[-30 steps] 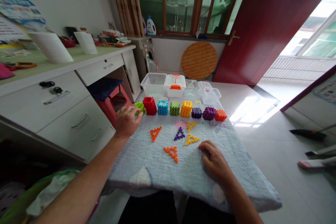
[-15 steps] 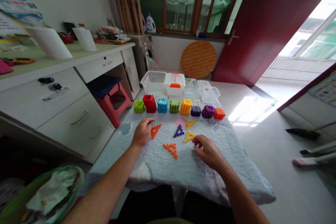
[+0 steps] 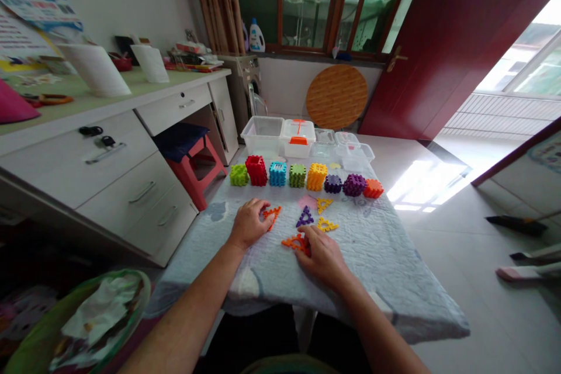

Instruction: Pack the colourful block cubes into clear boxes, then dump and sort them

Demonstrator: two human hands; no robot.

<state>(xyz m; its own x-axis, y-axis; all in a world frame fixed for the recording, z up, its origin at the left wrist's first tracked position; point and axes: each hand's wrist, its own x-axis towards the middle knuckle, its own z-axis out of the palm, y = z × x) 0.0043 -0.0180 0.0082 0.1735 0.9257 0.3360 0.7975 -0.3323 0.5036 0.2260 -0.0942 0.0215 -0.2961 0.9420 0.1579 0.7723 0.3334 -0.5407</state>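
My left hand [image 3: 249,223] lies on the pale blue quilted cloth [image 3: 377,245], fingers curled onto an orange toothed triangle [image 3: 273,212]. My right hand [image 3: 323,255] is closed over the right end of a second orange triangle [image 3: 291,241]. Just beyond lie a purple triangle [image 3: 304,218], two yellow triangles [image 3: 328,225] [image 3: 324,204] and a pink piece [image 3: 306,201]. A row of built cubes stands further back: green [image 3: 239,175], red [image 3: 256,170], blue [image 3: 277,173], green [image 3: 297,175], yellow [image 3: 316,176], two purple [image 3: 333,184] [image 3: 354,184] and orange [image 3: 373,189].
Clear plastic boxes [image 3: 263,133], one with an orange latch [image 3: 298,140], stand at the cloth's far end. White drawers [image 3: 131,187] and a red stool [image 3: 195,169] are on the left. A green bin with crumpled paper [image 3: 87,327] sits low left. Tiled floor lies to the right.
My left hand drew back from the green cube to the nearer orange triangle. My right hand moved left onto the other orange triangle, which has shifted slightly.
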